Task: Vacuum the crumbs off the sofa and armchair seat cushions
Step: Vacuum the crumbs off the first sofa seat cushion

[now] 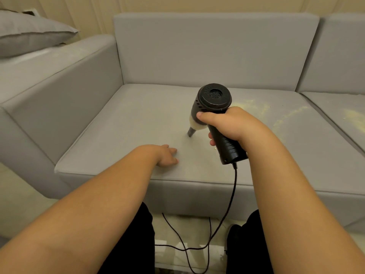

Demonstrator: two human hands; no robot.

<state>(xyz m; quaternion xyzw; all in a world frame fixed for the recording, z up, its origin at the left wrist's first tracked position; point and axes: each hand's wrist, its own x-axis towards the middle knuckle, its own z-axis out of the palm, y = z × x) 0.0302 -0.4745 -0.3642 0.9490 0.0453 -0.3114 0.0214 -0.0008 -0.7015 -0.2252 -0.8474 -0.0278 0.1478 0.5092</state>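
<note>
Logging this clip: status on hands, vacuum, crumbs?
Right hand grips handheld vacuum, nozzle on seat cushion. Left hand rests on cushion. Crumbs remain at right. Nothing blocking.

A person's right hand (pixel 230 125) grips the handle of a black handheld vacuum (pixel 214 113), nozzle angled down w/ its tip on the grey sofa seat cushion (pixel 122 131). Left hand (pixel 166 155) rests fingers-down on the cushion near the front edge. Yellowish crumbs (pixel 276 115) lie scattered to the right. The vacuum's black cord (pixel 231 198) trails to the floor. A grey pillow (pixel 29 32) sits on the sofa arm (pixel 49 76).
</note>
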